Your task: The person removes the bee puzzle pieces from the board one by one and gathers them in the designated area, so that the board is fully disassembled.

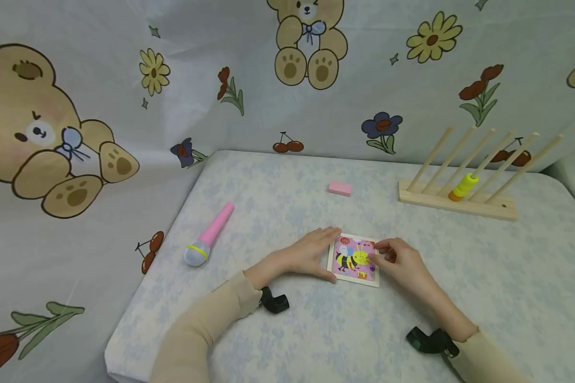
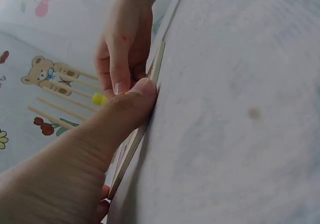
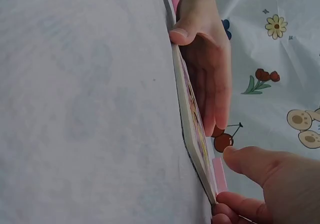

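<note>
A small square bee picture puzzle (image 1: 350, 255) in a pale wooden frame lies flat on the table. My left hand (image 1: 309, 254) holds its left side, thumb at the near corner and fingers at the far corner. In the left wrist view the thumb (image 2: 142, 88) rests on the frame's edge. At the right side, my right hand (image 1: 404, 266) touches the puzzle with bent fingertips. The right thumb (image 3: 250, 161) stands apart from the index finger in the right wrist view, and I see no piece between them. Some fingertips are hidden.
A pink toy microphone (image 1: 213, 229) lies to the left. Behind the puzzle is a pink block (image 1: 340, 188). A wooden peg rack (image 1: 460, 204) with upright rods stands at the back right, with yellow and orange beads (image 1: 463, 186) on one rod. A bear-print cloth (image 1: 249, 122) hangs behind.
</note>
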### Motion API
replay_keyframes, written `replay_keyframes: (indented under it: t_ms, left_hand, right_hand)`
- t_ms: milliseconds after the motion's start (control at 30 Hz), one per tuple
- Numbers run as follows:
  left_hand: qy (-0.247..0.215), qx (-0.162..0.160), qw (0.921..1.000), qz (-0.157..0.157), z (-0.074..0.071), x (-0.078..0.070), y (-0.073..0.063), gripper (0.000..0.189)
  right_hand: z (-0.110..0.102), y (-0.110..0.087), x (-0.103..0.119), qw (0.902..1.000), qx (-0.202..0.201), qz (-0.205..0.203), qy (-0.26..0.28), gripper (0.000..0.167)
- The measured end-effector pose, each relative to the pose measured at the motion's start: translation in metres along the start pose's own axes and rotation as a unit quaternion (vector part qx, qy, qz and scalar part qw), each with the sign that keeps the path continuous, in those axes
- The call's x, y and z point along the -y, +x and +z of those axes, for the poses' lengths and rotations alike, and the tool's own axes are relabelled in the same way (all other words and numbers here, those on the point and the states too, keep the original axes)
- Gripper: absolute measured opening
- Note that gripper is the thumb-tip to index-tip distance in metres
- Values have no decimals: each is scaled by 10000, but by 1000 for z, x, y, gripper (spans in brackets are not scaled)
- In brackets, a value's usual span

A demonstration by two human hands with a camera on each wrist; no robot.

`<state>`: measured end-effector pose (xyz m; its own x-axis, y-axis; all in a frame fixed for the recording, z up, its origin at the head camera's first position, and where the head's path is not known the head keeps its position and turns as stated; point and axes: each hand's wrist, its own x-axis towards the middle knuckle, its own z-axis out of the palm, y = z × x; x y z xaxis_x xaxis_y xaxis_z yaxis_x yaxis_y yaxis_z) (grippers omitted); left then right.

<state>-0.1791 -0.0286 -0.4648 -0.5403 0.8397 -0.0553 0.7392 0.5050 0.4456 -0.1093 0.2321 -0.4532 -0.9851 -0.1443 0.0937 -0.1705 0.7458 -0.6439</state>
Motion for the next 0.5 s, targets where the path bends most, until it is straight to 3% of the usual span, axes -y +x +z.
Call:
replay_keyframes:
  t_ms: [500]
  left_hand:
    - [141, -22, 9999, -39, 4, 0, -1, 114]
  right_hand:
    - [9, -4, -1, 9988, -383, -267, -124, 27]
